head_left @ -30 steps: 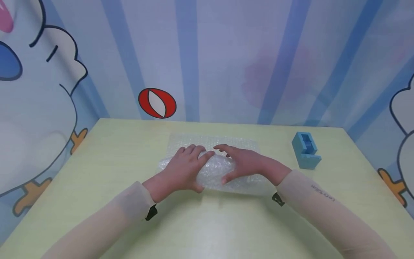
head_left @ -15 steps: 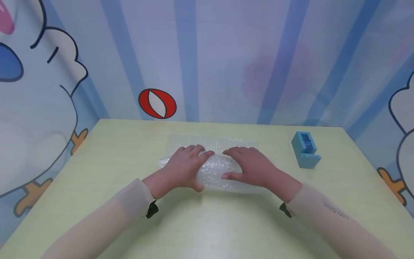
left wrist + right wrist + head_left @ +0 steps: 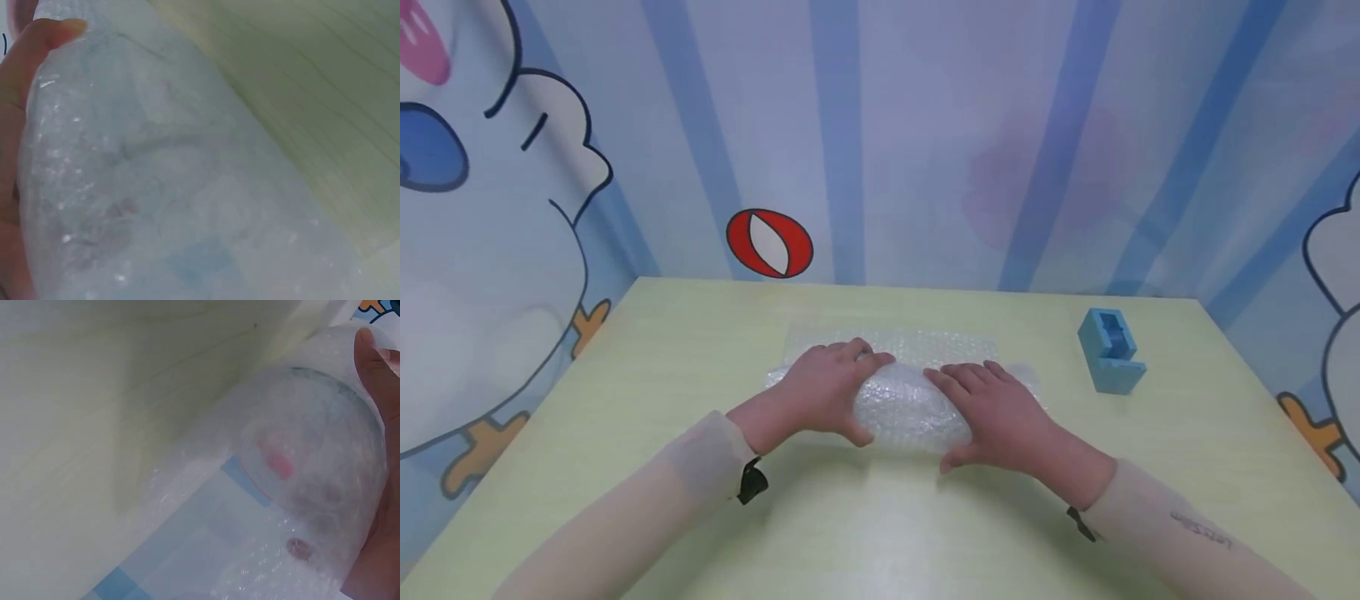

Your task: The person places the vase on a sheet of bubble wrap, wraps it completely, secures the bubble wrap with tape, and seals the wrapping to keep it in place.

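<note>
A roll of clear bubble wrap (image 3: 906, 408) lies across the middle of the table, its flat sheet spreading out behind it. My left hand (image 3: 823, 387) grips the roll's left part, fingers over the top and thumb on the near side. Around the right part, my right hand (image 3: 1000, 417) holds the roll in the same way. In the left wrist view, the left thumb (image 3: 59, 34) presses against the wrap. A round rim shows through the layers of wrap (image 3: 300, 450) in the right wrist view; I cannot tell what is wrapped inside.
A light blue tape dispenser (image 3: 1116, 375) stands at the back right of the pale yellow table (image 3: 700, 325). Behind the table rises a striped blue wall (image 3: 917, 150) with cartoon prints.
My right hand has shifted right and nearer along the roll, from its middle to its right part, and now holds it there. The left hand has stayed nearly in place.
</note>
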The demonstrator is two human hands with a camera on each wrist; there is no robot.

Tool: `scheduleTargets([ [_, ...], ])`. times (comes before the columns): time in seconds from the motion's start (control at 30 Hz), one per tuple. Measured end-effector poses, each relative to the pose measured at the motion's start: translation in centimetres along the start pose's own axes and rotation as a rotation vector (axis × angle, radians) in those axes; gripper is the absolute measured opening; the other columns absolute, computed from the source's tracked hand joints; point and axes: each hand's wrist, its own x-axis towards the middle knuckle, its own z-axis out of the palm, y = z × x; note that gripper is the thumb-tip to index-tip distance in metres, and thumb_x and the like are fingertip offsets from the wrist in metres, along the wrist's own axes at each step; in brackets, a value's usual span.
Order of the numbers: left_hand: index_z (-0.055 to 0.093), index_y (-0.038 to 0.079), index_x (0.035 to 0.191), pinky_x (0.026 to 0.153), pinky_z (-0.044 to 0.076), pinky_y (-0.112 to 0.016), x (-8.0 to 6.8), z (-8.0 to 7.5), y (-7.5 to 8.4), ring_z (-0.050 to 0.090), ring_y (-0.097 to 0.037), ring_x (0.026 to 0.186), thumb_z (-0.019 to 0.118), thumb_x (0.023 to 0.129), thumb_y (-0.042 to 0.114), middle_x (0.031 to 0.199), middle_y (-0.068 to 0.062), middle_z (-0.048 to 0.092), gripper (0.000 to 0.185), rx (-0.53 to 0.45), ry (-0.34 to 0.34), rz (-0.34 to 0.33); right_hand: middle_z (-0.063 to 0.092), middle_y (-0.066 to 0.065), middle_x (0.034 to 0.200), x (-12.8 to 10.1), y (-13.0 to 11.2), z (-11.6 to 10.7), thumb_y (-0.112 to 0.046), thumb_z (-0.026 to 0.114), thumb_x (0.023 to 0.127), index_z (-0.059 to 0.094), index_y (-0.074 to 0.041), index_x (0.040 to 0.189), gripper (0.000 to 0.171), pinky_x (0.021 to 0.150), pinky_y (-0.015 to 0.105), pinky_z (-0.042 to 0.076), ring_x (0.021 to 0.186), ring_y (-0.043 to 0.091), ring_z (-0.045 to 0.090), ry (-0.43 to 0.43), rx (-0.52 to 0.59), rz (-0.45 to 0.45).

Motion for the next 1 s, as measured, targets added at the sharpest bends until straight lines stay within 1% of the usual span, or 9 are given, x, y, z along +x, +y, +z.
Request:
scheduleTargets([
  [0.17,0.053,0.017,0.146,0.096,0.058,-0.050,0.3,0.1,-0.3,0.063,-0.029,0.114,0.088,0.070,0.049,0.134,-0.011,0.062,0.090,-0.030,-0.031,-0.006,0.062,0.014,0.140,0.3,0.4,0.2,-0.060,0.090,0.066,0.048,-0.005,0.149,0.107,0.109,0.052,0.050,0.127,0.035,0.060,-0.037,0.033,-0.022],
  [0.3,0.053,0.016,0.146,0.092,0.060,-0.049,0.8,0.0,-0.6,0.064,-0.029,0.111,0.087,0.072,0.048,0.133,-0.012,0.062,0.088,-0.038,-0.060,-0.003,0.063,0.015,0.139,0.7,0.7,0.3,-0.057,0.089,0.069,0.048,-0.005,0.148,0.103,0.108,0.054,0.051,0.126,0.036,0.062,-0.066,0.068,-0.010],
  [0.43,0.053,0.017,0.147,0.091,0.060,-0.047,1.4,-0.3,-0.9,0.064,-0.028,0.109,0.086,0.072,0.048,0.132,-0.011,0.061,0.087,-0.052,-0.094,-0.004,0.065,0.015,0.136,1.1,1.2,0.4,-0.050,0.090,0.072,0.049,-0.005,0.147,0.097,0.107,0.054,0.052,0.123,0.036,0.063,-0.078,0.105,0.011],
  [0.6,0.053,0.020,0.146,0.093,0.059,-0.048,2.0,-0.5,-1.3,0.063,-0.027,0.110,0.086,0.072,0.047,0.132,-0.009,0.061,0.085,-0.094,-0.130,-0.026,0.066,0.015,0.133,1.5,1.6,0.5,-0.043,0.089,0.074,0.051,-0.006,0.146,0.090,0.101,0.052,0.055,0.121,0.036,0.064,-0.075,0.161,0.033],
  [0.8,0.054,0.020,0.145,0.094,0.059,-0.047,2.6,-0.5,-1.6,0.063,-0.027,0.111,0.086,0.073,0.046,0.132,-0.009,0.062,0.083,-0.115,-0.139,-0.016,0.068,0.016,0.130,1.7,1.9,0.6,-0.039,0.088,0.075,0.054,-0.006,0.144,0.084,0.093,0.051,0.058,0.115,0.035,0.066,-0.064,0.207,0.051],
  [1.0,0.054,0.020,0.146,0.097,0.057,-0.049,3.2,-1.0,-2.0,0.061,-0.028,0.116,0.086,0.074,0.043,0.135,-0.010,0.061,0.083,-0.174,-0.198,-0.033,0.068,0.017,0.130,2.4,2.4,0.3,-0.037,0.085,0.077,0.053,-0.005,0.144,0.081,0.092,0.051,0.057,0.113,0.035,0.066,-0.106,0.272,0.059],
])
